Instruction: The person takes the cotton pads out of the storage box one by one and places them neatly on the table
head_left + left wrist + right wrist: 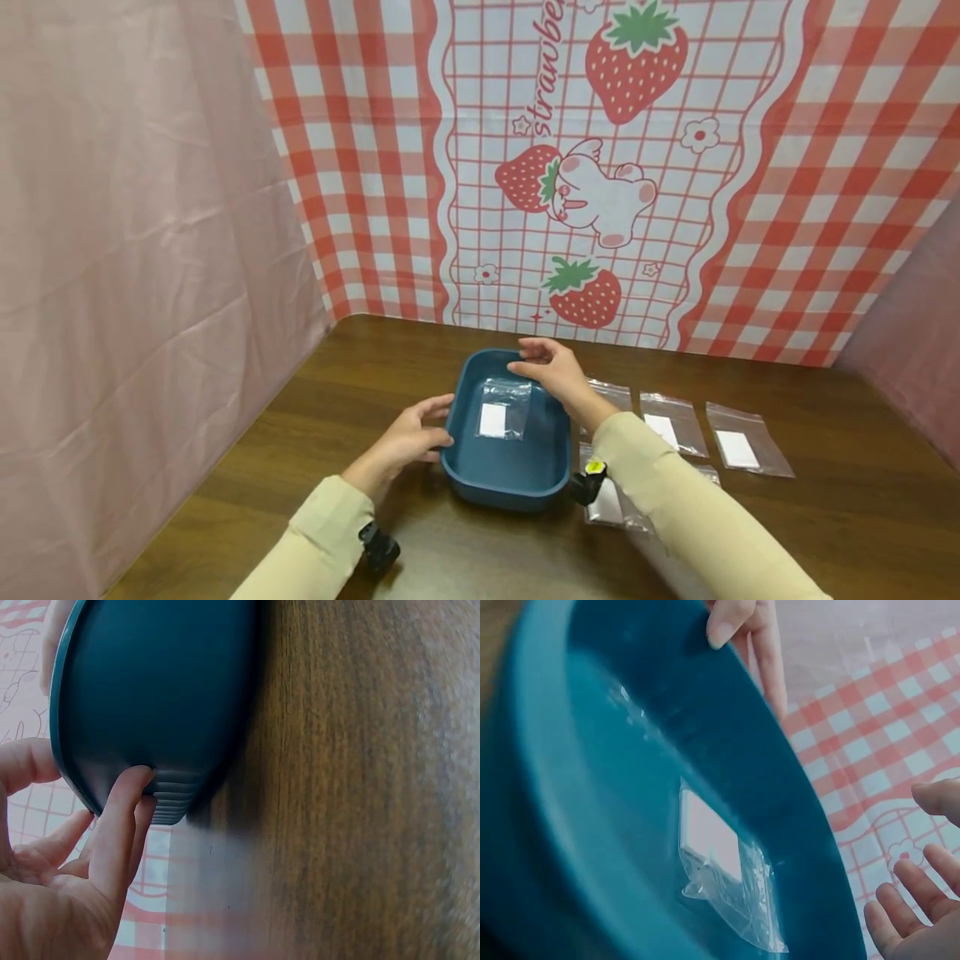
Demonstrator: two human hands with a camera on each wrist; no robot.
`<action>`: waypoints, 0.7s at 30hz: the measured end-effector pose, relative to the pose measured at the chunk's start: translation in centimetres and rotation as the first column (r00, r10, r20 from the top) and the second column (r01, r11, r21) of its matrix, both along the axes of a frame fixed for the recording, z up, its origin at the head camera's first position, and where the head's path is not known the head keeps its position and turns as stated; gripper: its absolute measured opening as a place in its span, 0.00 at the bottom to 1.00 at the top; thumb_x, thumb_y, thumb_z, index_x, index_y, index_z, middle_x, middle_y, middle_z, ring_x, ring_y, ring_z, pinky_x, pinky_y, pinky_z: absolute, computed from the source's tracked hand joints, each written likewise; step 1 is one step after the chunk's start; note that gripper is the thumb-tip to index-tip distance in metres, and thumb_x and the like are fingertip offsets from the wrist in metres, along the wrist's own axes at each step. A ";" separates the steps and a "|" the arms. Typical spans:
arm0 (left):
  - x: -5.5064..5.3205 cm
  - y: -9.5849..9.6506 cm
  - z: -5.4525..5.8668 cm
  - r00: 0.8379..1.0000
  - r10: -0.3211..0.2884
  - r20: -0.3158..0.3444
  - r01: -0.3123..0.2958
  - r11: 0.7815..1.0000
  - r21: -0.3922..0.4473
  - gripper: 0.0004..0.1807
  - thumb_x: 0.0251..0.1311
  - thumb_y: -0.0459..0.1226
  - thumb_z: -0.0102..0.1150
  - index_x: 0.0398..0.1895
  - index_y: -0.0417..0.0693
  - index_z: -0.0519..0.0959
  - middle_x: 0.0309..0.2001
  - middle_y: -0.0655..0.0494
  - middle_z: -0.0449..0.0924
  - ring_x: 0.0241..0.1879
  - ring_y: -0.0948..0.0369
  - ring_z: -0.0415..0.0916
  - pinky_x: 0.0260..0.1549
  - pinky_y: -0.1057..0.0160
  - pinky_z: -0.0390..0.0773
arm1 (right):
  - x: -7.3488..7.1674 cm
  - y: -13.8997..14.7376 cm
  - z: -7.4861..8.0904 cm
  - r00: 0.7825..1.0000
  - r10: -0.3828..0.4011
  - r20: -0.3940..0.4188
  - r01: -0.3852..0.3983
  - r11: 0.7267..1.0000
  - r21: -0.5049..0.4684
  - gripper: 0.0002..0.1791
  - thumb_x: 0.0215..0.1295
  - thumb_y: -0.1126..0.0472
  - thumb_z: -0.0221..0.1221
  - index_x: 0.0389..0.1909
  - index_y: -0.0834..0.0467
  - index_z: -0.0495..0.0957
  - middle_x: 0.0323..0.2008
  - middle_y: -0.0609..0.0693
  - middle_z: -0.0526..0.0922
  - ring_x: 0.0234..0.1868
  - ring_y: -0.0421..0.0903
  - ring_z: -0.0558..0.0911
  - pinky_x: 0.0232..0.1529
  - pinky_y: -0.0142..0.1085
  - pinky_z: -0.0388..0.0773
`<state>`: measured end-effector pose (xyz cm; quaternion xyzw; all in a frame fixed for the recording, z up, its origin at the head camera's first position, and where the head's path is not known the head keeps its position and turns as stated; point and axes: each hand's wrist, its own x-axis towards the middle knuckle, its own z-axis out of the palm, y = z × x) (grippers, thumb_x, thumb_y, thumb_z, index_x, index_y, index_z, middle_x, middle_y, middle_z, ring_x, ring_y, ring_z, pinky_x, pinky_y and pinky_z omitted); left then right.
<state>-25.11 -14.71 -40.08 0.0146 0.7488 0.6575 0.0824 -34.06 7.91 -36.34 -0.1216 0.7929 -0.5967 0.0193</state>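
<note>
A dark blue plastic tub (510, 468) with rounded corners stands on the wooden table. Inside it lies a clear zip bag (517, 398) with a white rectangular piece (492, 420) in it. My left hand (403, 435) holds the tub's left side, its thumb over the rim and fingers against the outer wall, as the right wrist view shows. Over the tub's far right corner, my right hand (553, 372) has its fingers spread and loosely bent. Nothing is between those fingers (911, 900) in the right wrist view.
Several more clear bags with white pieces lie right of the tub, including one bag (746, 442) farthest right and another (667, 423) beside it. My right forearm (675, 475) partly covers some. A strawberry-print cloth (585, 208) hangs behind the table, a pink curtain (157, 250) at left.
</note>
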 end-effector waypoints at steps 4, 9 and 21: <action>0.0 0.0 0.0 1.000 -0.001 0.002 0.001 1.000 -0.002 0.36 0.48 0.23 0.56 0.66 0.40 0.63 0.59 0.36 0.67 0.42 0.48 0.76 0.30 0.52 0.79 | -0.7 -0.8 -0.3 1.000 0.001 0.008 -0.001 0.999 0.034 0.29 0.53 0.62 0.66 0.57 0.63 0.71 0.51 0.63 0.74 0.51 0.54 0.74 0.48 0.42 0.73; -0.1 -0.1 0.0 1.000 -0.006 0.007 0.006 1.000 -0.003 0.36 0.48 0.24 0.56 0.66 0.41 0.63 0.59 0.37 0.67 0.42 0.49 0.76 0.29 0.54 0.79 | -1.4 -1.5 -0.5 1.000 -0.009 0.020 0.007 0.998 0.067 0.29 0.54 0.62 0.66 0.58 0.61 0.70 0.52 0.64 0.72 0.53 0.54 0.73 0.49 0.45 0.72; -0.3 -0.3 -0.2 1.000 -0.026 0.000 0.026 1.000 -0.007 0.36 0.48 0.25 0.56 0.66 0.41 0.63 0.58 0.36 0.67 0.41 0.50 0.76 0.31 0.53 0.79 | -2.2 -2.9 -2.1 0.988 0.147 0.058 -0.157 0.935 0.318 0.36 0.52 0.60 0.67 0.62 0.64 0.66 0.58 0.63 0.70 0.58 0.58 0.68 0.54 0.49 0.68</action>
